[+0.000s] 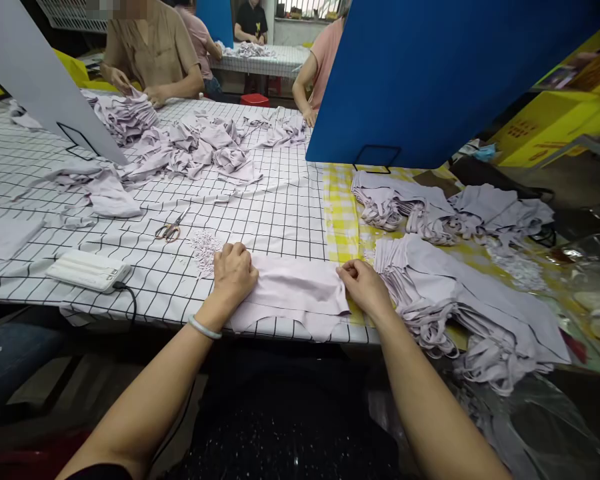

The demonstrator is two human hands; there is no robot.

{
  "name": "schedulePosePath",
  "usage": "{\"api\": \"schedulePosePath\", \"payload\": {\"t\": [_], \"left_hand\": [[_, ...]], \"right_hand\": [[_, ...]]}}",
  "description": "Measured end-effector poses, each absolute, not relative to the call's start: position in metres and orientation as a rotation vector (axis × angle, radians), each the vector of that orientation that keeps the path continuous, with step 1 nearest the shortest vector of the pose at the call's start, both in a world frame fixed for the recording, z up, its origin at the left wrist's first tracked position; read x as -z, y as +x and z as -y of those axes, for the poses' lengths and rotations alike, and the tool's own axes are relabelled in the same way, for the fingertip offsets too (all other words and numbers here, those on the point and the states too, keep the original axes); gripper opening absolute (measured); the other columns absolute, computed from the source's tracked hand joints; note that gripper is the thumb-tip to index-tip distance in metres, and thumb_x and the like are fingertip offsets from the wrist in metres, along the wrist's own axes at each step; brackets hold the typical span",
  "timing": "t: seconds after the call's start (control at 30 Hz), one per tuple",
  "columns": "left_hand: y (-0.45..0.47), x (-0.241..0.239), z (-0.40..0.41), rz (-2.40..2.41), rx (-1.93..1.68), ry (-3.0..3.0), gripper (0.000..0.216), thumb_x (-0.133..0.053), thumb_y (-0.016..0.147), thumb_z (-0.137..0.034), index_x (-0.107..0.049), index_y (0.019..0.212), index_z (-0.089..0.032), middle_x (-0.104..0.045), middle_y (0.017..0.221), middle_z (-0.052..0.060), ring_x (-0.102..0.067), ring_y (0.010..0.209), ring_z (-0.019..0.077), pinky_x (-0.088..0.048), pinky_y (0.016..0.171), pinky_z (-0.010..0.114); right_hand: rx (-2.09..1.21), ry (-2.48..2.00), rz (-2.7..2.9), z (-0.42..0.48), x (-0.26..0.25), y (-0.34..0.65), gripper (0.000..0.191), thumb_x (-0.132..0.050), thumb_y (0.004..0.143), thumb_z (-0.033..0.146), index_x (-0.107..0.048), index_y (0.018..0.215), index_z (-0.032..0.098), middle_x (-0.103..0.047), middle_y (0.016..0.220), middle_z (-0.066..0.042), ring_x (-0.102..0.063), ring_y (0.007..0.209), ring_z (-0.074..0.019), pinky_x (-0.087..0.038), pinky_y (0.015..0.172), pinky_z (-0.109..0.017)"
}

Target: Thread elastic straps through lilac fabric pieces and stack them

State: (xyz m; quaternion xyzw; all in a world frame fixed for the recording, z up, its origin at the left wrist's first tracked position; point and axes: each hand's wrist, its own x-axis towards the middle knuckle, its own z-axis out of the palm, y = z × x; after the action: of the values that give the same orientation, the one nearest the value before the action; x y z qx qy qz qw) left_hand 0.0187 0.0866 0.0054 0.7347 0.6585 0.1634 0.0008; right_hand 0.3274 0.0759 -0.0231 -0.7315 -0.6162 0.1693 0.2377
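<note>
Just below frame centre, the pale cloth piece (297, 287) is laid on the gridded tabletop (285, 213), long axis left-to-right, right edge pinched in the right hand (364, 283)'s grip, left end covered by the curled left hand (234, 272), clamping unclear.

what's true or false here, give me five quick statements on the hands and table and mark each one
1. The right hand pinches the cloth at its edge. True.
2. The bangle is on the right wrist. False: it is on the left wrist.
3. The left hand touches the cloth. True.
4. The scissors are in the left hand. False: they lie on the table.
5. The blue panel lies flat. False: it stands up from the table.
</note>
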Motion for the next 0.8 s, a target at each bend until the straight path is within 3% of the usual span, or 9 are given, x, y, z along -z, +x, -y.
{"api": "schedulePosePath", "payload": {"t": [0.2, 0.3, 0.43, 0.63, 0.8], "left_hand": [[-0.003, -0.007, -0.086, -2.190, -0.875, 1.957, 0.011, -0.060, 0.077, -0.020, -0.055, 0.066, -0.022, -0.064, 0.101, 0.007, -0.053, 0.106, 0.0278, -0.044, 0.093, 0.042], [0.010, -0.008, -0.087, -2.155, -0.638, 2.145, 0.006, -0.061, 0.077, -0.024, -0.060, 0.072, -0.021, -0.063, 0.107, 0.010, -0.050, 0.109, 0.0324, -0.043, 0.089, 0.048], [0.032, -0.008, -0.095, -2.050, -0.457, 2.292, 0.010, -0.057, 0.076, -0.015, -0.059, 0.068, -0.021, -0.063, 0.105, 0.011, -0.050, 0.109, 0.0327, -0.041, 0.087, 0.049], [-0.011, -0.015, -0.095, -1.984, -0.977, 1.779, 0.011, -0.060, 0.074, -0.021, -0.057, 0.064, -0.022, -0.064, 0.103, 0.004, -0.053, 0.110, 0.0260, -0.045, 0.098, 0.041], [-0.029, -0.016, -0.087, -2.227, -0.923, 1.781, 0.011, -0.059, 0.075, -0.021, -0.056, 0.065, -0.022, -0.063, 0.104, 0.008, -0.051, 0.111, 0.0302, -0.044, 0.097, 0.045]], "right_hand": [[-0.389, -1.954, 1.760, -0.075, 0.029, 0.330, 0.021, -0.051, 0.087, 0.042, -0.059, 0.084, 0.022, -0.060, 0.084, -0.005, -0.057, 0.080, -0.0218, -0.041, 0.070, -0.033], [-0.343, -1.980, 1.770, -0.076, 0.029, 0.330, 0.025, -0.045, 0.091, 0.042, -0.056, 0.081, 0.023, -0.059, 0.082, -0.005, -0.056, 0.078, -0.0222, -0.039, 0.067, -0.032], [-0.356, -2.033, 1.765, -0.076, 0.028, 0.326, 0.022, -0.050, 0.089, 0.043, -0.056, 0.082, 0.023, -0.061, 0.085, -0.005, -0.056, 0.078, -0.0217, -0.039, 0.067, -0.032], [-0.352, -2.001, 1.777, -0.076, 0.027, 0.328, 0.020, -0.042, 0.091, 0.032, -0.057, 0.085, 0.022, -0.063, 0.092, -0.008, -0.058, 0.089, -0.0245, -0.041, 0.076, -0.035], [-0.426, -1.988, 1.760, -0.082, 0.024, 0.319, 0.028, -0.053, 0.086, 0.049, -0.058, 0.079, 0.023, -0.062, 0.084, -0.005, -0.057, 0.081, -0.0232, -0.041, 0.072, -0.034]]}}
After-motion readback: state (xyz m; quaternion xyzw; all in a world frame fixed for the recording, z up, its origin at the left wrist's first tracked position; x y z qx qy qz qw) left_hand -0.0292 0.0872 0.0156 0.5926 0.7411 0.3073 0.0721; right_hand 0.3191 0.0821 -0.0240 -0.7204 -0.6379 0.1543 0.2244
